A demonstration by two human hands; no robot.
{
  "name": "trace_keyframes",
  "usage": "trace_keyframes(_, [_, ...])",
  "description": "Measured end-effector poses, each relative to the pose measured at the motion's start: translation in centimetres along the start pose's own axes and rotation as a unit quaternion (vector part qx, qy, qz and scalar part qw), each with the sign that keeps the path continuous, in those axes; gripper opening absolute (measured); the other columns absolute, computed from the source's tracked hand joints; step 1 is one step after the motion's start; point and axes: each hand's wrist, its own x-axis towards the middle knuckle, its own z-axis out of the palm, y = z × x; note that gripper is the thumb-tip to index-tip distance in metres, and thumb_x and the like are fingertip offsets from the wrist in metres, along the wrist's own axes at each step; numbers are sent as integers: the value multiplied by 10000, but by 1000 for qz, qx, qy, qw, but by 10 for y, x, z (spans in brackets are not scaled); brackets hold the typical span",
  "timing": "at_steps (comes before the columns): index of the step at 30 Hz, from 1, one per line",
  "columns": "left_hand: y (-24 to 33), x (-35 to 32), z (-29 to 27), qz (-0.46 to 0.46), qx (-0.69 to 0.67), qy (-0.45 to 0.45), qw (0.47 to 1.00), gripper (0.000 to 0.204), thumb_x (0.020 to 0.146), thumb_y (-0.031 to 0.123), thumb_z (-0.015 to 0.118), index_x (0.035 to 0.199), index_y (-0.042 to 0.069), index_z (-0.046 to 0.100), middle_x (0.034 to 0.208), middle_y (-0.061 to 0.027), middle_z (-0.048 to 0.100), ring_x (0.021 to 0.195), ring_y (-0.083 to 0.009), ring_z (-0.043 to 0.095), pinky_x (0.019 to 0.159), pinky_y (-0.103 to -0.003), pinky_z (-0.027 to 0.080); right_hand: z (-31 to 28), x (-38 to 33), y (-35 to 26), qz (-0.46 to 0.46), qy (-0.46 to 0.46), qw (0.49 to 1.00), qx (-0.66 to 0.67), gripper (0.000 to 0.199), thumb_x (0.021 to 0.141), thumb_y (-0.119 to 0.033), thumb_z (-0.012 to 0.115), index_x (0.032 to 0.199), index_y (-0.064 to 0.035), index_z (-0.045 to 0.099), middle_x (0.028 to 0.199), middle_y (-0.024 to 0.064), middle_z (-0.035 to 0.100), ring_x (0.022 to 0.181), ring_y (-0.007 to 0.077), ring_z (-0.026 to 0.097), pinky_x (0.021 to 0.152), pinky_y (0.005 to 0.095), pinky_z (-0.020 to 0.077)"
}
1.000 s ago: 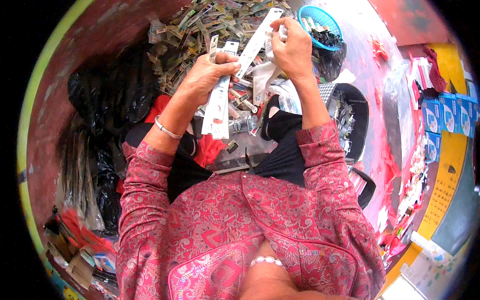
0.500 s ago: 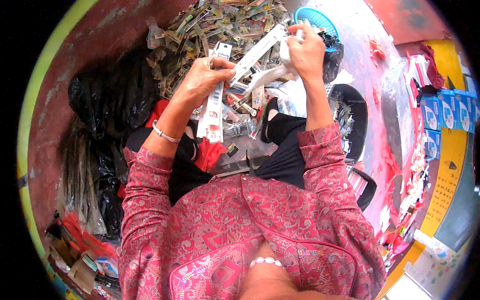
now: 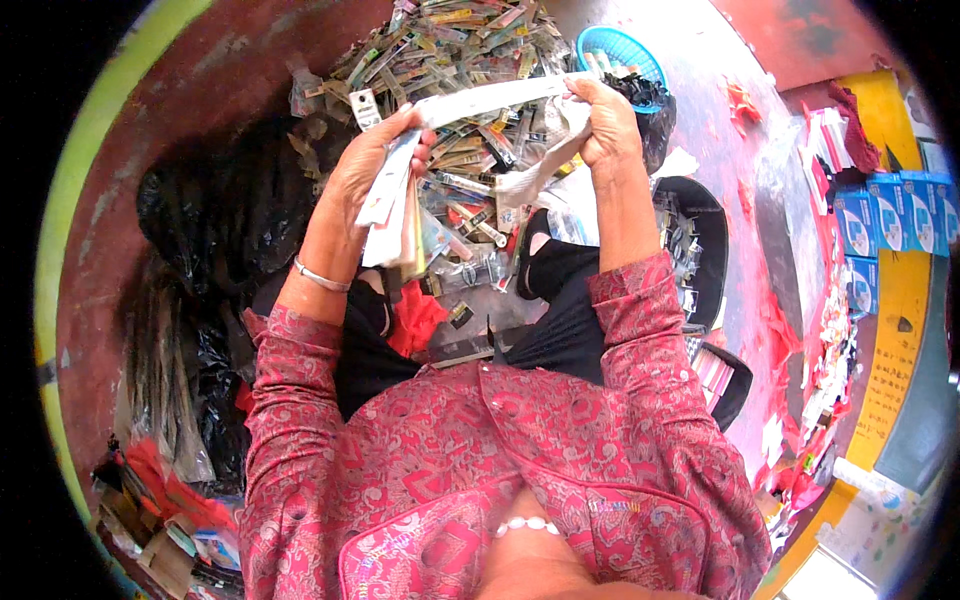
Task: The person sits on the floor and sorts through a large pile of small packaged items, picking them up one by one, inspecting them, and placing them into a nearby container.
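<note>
Seated on the floor (image 3: 700, 170) above a heap of small packets (image 3: 470, 60), we now hold a long white strip of packets (image 3: 490, 98) nearly level between both hands, where half a second ago it slanted steeply from the right hand down toward the left. Our right hand (image 3: 605, 125) has drawn in and lowered; it pinches the strip's far end along with a crumpled white piece (image 3: 540, 170) that hangs below it. Our left hand (image 3: 370, 165) has risen toward the heap and stays closed around a fanned bundle of flat white strips (image 3: 390, 215), its fingers meeting the near end of the long strip. By our judgement, the strip is being laid across to join the bundle, so the gathering goes on one piece at a time. Behind the right hand a blue basket (image 3: 620, 45) sits beside a black bag (image 3: 655, 110); a black tray (image 3: 715, 240) of small items lies by our right knee. Black plastic bags (image 3: 215, 215) lie at our left.
</note>
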Motion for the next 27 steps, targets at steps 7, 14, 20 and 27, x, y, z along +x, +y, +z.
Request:
trace_keyframes(7, [-23,5,16,44,7,-3,999,399,764,129,617,1118,7,481,799,-56,577,626,-100,539,556,-217,477,27,-15,22,-58,85,995,10,74,728,-4,511,771,35,557,701,84,578,599,163,556,558,281,457])
trace_keyframes(14, [-15,14,10,140,-88,114,980,179,790,194,607,873,46,549,691,-32,537,576,-122,528,492,-245,467,57,-69,55,-104,-2,985,-138,85,759,-52,553,823,-2,529,714,35,572,641,97,521,598,232,421])
trace_keyframes(20, [2,0,9,175,6,134,975,232,795,233,595,909,31,583,680,-22,539,548,-89,503,456,-211,439,59,-94,62,-53,-212,912,-348,110,762,-126,581,763,-16,584,667,28,568,630,80,511,591,235,420])
trace_keyframes(27, [13,-5,5,168,184,128,960,180,745,200,615,791,27,594,584,-21,528,465,-89,491,422,-201,398,18,-47,2,-8,-197,857,-476,147,732,-166,616,742,-21,588,645,27,571,590,89,526,551,233,433])
